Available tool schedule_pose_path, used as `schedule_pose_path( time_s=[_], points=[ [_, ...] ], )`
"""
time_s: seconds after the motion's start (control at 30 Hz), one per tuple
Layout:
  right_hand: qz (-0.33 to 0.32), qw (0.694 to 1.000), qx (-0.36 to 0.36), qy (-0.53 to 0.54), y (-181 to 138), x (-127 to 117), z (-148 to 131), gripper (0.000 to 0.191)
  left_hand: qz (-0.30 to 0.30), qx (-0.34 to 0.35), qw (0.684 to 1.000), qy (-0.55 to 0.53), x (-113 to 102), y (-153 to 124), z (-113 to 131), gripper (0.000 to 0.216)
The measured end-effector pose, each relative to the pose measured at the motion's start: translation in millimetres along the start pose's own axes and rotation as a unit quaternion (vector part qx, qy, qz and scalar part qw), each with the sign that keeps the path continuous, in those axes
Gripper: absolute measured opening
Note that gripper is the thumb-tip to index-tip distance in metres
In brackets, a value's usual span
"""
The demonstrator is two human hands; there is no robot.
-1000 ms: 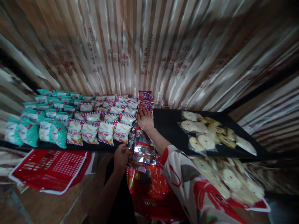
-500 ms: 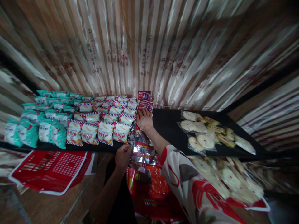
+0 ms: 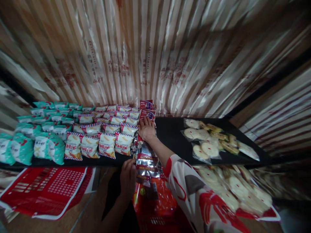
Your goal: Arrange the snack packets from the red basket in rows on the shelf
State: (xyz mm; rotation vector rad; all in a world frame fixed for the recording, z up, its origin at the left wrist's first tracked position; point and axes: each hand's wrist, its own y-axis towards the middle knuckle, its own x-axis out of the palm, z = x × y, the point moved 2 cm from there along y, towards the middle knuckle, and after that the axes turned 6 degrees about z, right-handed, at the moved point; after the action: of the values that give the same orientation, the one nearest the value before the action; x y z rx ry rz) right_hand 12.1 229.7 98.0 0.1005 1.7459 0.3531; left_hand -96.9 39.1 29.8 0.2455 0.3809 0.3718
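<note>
A row of red and silver snack packets (image 3: 146, 152) runs from the shelf's front edge back to the striped wall. My right hand (image 3: 146, 128) lies on this row, fingers stretched forward and pressing a red packet (image 3: 146, 114) near the back. My left hand (image 3: 128, 176) is at the shelf's front edge, fingers closed on the nearest silver packets (image 3: 148, 168) of the same row. My right sleeve (image 3: 194, 191) is white with red and grey print.
A black shelf (image 3: 171, 136) carries white-and-red packets (image 3: 107, 144) and teal packets (image 3: 36, 142) on the left, clear bags of round pastries (image 3: 209, 142) on the right. A red basket (image 3: 46, 189) lies lower left; another red basket (image 3: 157, 207) sits below my hands. More pastries (image 3: 233, 187) lie lower right.
The view has tilted up slightly, so the shelf sits lower in the picture. My left hand has dropped a little along the silver packets. My right hand stays pressed on the row.
</note>
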Motion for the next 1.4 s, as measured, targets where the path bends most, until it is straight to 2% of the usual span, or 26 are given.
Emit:
schedule_pose_path(
  time_s=[0.13,0.3,0.53,0.7,0.87,0.93,1.03,1.1,1.17,1.23,1.3,1.37,1.4],
  points=[
    [-0.026,1.0,0.001,0.002,5.6,-3.3,-1.4,0.05,0.018,0.027,0.999,0.0,2.1,-6.7,-8.4,0.04],
    [-0.046,0.999,0.008,-0.003,11.1,-6.0,-1.2,0.051,0.036,0.026,0.999,-0.018,4.2,-6.8,-7.8,0.042],
    [-0.006,1.0,0.011,0.019,11.9,-14.2,-0.8,0.048,0.049,0.016,0.999,-0.019,4.3,-7.4,-6.8,0.041],
    [0.081,0.994,0.028,0.071,2.4,-33.3,8.1,0.045,0.04,0.024,0.999,-0.003,1.9,-5.3,-2.6,0.04],
    [0.194,0.964,0.075,0.164,-41.7,-58.3,47.1,0.044,0.077,0.018,0.997,0.026,-7.3,-5.4,1.6,0.039],
    [0.23,0.946,0.104,0.202,-74.9,-63.5,67.4,0.044,0.099,0.022,0.994,0.036,-13.6,-7.8,2.2,0.037],
    [0.259,0.912,0.178,0.264,-141.0,-60.7,95.3,0.044,0.119,0.039,0.991,0.056,-26.0,-14.7,2.8,0.032],
    [0.243,0.889,0.241,0.304,-191.4,-51.1,109.4,0.044,0.13,0.049,0.988,0.07,-35.9,-21.3,3.8,0.028],
    [0.189,0.884,0.278,0.324,-240.0,-36.7,118.6,0.041,0.133,0.057,0.986,0.083,-45.5,-29.8,5.5,0.026],
    [0.083,0.893,0.293,0.331,-280.8,-17.4,123.8,0.037,0.127,0.06,0.986,0.093,-52.6,-40.5,7.4,0.025],
    [-0.057,0.894,0.315,0.313,-310.8,5.1,126.6,0.031,0.111,0.05,0.988,0.099,-54.5,-54.0,8.3,0.024],
    [-0.164,0.895,0.306,0.28,-328.1,26.6,126.7,0.026,0.066,0.028,0.993,0.093,-48.6,-70.3,7.1,0.025],
    [-0.204,0.894,0.295,0.267,-332.6,36.5,125.7,0.023,0.022,0.013,0.996,0.085,-42.1,-79.3,5.4,0.024]
  ],
)
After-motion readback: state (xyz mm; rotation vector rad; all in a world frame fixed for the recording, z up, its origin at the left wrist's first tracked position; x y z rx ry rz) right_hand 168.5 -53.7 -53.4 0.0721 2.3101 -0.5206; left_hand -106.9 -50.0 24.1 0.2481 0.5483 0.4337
